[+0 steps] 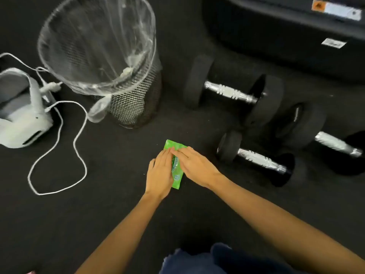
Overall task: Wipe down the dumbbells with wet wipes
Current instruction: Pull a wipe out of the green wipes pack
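Dark, speckled floor [118, 214] fills the whole view, like a gym mat. Along the far right edge sits a big black machine base [286, 42] with white labels and an orange sticker.

Left of centre stands a black wire-mesh bin [136, 101] lined with a clear bag [94, 42]; a small pale scrap lies inside the bag.

Three dumbbells lie on the floor at right, all with round black ends and shiny ribbed chrome handles. The far dumbbell [231, 92] looks the largest and lies just beside the machine base. The right dumbbell [333, 144] runs partly off the edge. The near dumbbell [260, 161] looks the smallest and lies closest to the hands, apart from them.

At far left a white device [21, 115] rests on the floor, with a white cable [79, 135] looping away from it across the mat.

Both bare arms reach forward to the centre. The left hand [160, 175] lies flat, fingers straight, over the left side of a bright green wipes pack [176, 175] that rests on the floor. The right hand [195, 165] also rests on the pack from the right, fingers stretched towards its top end; whether they pinch anything I cannot tell. The pack is a flat, glossy pouch with pale print, its far corner and near end showing between the hands.

Dark blue cloth [197, 260] shows at the bottom edge.
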